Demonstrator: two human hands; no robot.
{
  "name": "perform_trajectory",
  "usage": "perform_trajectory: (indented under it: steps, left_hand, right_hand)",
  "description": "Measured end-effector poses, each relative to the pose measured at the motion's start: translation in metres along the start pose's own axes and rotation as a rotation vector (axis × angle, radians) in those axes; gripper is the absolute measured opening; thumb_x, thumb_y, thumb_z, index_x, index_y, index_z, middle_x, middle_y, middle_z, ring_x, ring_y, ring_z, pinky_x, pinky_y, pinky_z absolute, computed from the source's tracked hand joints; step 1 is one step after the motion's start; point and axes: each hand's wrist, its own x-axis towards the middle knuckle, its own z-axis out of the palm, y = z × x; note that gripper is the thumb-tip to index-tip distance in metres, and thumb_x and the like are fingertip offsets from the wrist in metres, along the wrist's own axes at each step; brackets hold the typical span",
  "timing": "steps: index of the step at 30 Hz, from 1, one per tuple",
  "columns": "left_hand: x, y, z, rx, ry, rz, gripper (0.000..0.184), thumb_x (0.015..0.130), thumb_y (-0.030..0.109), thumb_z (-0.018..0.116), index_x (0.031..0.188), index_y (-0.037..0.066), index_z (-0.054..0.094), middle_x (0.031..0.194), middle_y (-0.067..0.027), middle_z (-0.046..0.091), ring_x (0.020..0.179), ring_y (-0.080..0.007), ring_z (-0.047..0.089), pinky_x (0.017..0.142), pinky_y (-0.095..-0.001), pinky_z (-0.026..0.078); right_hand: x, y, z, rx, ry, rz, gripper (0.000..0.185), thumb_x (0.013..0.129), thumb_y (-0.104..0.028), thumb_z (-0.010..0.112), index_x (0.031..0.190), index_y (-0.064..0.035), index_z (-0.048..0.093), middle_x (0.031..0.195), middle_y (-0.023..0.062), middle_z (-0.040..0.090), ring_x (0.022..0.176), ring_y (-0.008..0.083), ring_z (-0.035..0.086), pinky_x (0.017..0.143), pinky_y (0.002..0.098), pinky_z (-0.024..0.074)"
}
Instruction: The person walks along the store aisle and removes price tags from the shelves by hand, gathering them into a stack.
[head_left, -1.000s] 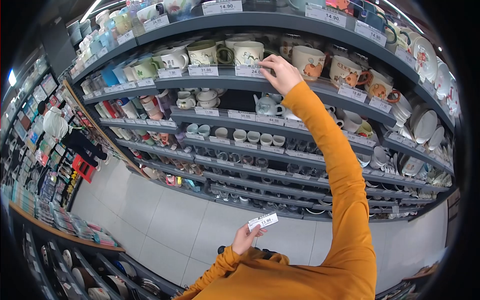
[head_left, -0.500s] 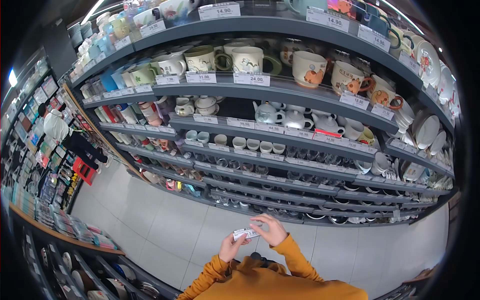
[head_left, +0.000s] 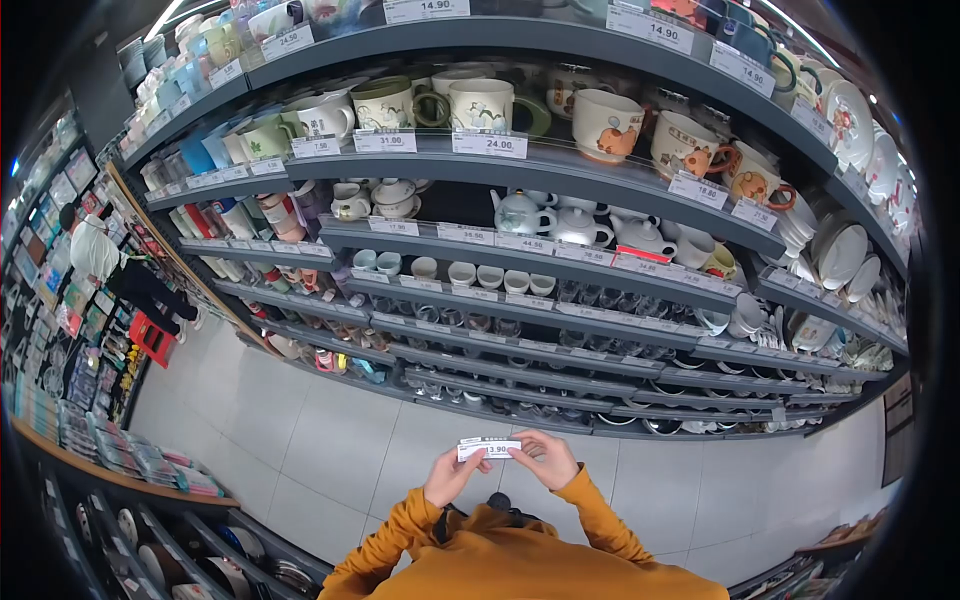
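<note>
A white price label (head_left: 489,449) printed 13.90 is held level in front of my body, low in the view. My left hand (head_left: 455,474) pinches its left end between thumb and fingers. At the label's right end, my right hand (head_left: 547,460) grips it in the same way. Farther forward, the upper shelf carries a cream mug (head_left: 482,106) behind a label (head_left: 489,144) reading 24.00. To its right, a mug with an orange animal (head_left: 606,126) stands on that shelf with no label directly below it.
Lower shelves hold teapots (head_left: 523,213), small cups (head_left: 462,273) and glassware. Plates (head_left: 846,254) stand at the right. A person (head_left: 97,250) is beside a red stool (head_left: 151,339) at the far left. A display shelf edge (head_left: 120,466) runs along the lower left.
My right hand has come down from the 24.00 label to the held label and now grips its right end. The label has turned level. The view has shifted slightly.
</note>
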Motion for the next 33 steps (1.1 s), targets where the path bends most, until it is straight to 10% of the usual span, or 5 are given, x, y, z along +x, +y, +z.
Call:
perform_trajectory:
  steps: [12, 33]
  left_hand:
    - [-0.017, 0.013, -0.037, -0.038, 0.264, -0.051, 0.021, 0.096, 0.02, 0.054, 0.098, 0.0, 0.057, 0.062, 0.0056, 0.045, 0.052, -0.0018, 0.035, 0.047, -0.0202, 0.028]
    - [0.035, 0.072, -0.264, 0.0, 0.181, 0.108, 0.026, 0.099, 0.02, 0.046, 0.108, 0.0, 0.059, 0.061, 0.001, 0.049, 0.058, -0.0061, 0.046, 0.056, -0.0207, 0.037]
  right_hand:
    - [0.039, -0.023, 0.045, 0.095, -0.124, -0.026, 0.029, 0.087, -0.01, 0.065, 0.114, -0.003, 0.058, 0.076, 0.0016, 0.059, 0.065, 0.0057, 0.056, 0.061, 0.0222, 0.0474]
    - [0.283, -0.174, 0.112, -0.264, 0.262, -0.394, 0.025, 0.086, -0.01, 0.061, 0.111, -0.0059, 0.062, 0.081, 0.0057, 0.066, 0.056, 0.0075, 0.052, 0.054, 0.0233, 0.0439]
